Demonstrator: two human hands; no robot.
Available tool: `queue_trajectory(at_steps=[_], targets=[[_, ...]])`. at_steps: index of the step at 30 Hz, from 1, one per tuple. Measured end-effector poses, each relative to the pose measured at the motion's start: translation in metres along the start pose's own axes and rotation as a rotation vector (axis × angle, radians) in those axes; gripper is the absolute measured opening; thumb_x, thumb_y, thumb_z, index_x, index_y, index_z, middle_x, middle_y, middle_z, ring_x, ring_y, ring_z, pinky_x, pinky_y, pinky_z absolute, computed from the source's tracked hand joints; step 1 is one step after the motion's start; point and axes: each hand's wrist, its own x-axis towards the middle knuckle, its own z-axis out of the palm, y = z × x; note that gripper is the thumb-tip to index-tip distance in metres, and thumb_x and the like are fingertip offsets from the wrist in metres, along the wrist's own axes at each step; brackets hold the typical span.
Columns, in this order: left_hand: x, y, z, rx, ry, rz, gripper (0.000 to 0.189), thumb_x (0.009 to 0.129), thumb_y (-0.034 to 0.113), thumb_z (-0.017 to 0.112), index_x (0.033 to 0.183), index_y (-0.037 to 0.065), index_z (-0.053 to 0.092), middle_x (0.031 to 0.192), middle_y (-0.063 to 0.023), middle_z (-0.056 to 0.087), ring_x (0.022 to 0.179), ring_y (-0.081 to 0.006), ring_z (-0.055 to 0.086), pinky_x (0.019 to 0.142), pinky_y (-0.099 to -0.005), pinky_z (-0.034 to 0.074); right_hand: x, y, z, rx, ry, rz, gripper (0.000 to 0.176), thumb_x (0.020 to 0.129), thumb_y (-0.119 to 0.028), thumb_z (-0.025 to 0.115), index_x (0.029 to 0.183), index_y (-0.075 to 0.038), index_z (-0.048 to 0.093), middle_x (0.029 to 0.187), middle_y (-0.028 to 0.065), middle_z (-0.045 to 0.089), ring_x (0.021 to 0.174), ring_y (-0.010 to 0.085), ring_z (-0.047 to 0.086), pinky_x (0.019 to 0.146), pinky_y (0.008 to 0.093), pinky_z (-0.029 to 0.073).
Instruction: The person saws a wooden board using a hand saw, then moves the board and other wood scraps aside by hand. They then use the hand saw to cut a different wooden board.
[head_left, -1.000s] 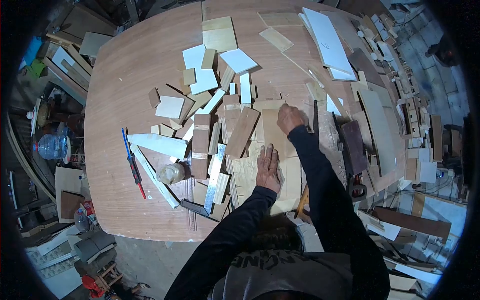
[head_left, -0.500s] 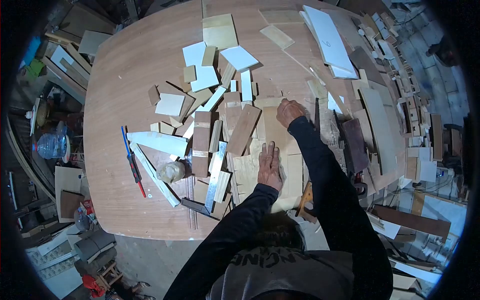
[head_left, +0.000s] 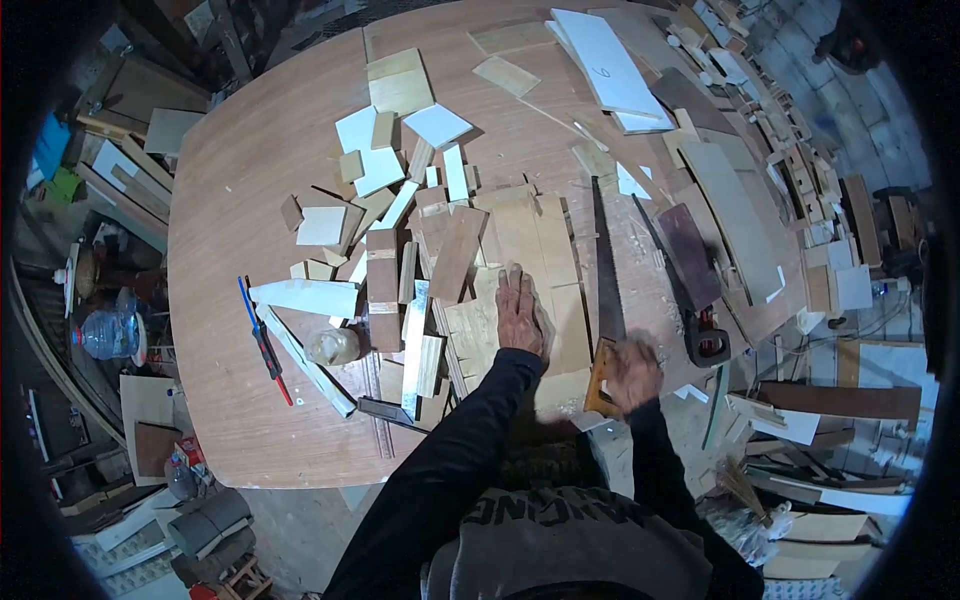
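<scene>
My left hand (head_left: 519,315) lies flat with its fingers stretched forward on a pale wooden board (head_left: 525,240) near the table's front edge. My right hand (head_left: 636,374) is at the orange wooden handle (head_left: 601,380) of a handsaw; it is blurred, and its grip cannot be made out. The saw's long dark blade (head_left: 607,270) points away from me, just right of the pale boards. Left of my left hand lie a brown wood strip (head_left: 459,253), a darker block (head_left: 382,290) and a metal square (head_left: 415,345).
A glass jar (head_left: 333,346) and a blue-and-red tool (head_left: 265,340) lie left. A second saw with a black handle (head_left: 708,345) is at the right edge. White offcuts (head_left: 375,160) are scattered at the back; a large white panel (head_left: 610,70) lies back right.
My right hand has moved from the far end of the pale boards back toward me, to the saw handle. My left hand stays flat on the board. The view has shifted slightly.
</scene>
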Motion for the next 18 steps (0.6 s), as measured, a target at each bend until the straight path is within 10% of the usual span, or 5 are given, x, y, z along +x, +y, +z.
queue_trajectory(at_steps=[10, 18], targets=[[0.010, -0.004, 0.014, 0.103, 0.006, 0.048, 0.053, 0.086, 0.003, 0.047, 0.139, -0.001, 0.043, 0.152, -0.0177, 0.031, 0.141, -0.0405, 0.024, 0.117, -0.0467, 0.019, -0.081, 0.029, 0.014, -0.076, -0.049, -0.120, 0.064, 0.063, -0.020, 0.061, 0.125, -0.005, 0.055, 0.123, 0.0148, 0.050, 0.113, 0.0376, 0.048, 0.095, 0.0483, 0.042], [0.008, -0.006, 0.016, 0.097, -0.018, 0.037, 0.054, 0.086, 0.005, 0.048, 0.139, -0.003, 0.041, 0.152, -0.0183, 0.030, 0.143, -0.0389, 0.022, 0.117, -0.0473, 0.019, -0.102, 0.036, 0.036, -0.148, 0.039, -0.206, 0.045, 0.072, -0.018, 0.062, 0.115, -0.006, 0.059, 0.118, 0.0150, 0.056, 0.112, 0.0362, 0.051, 0.102, 0.0504, 0.034]])
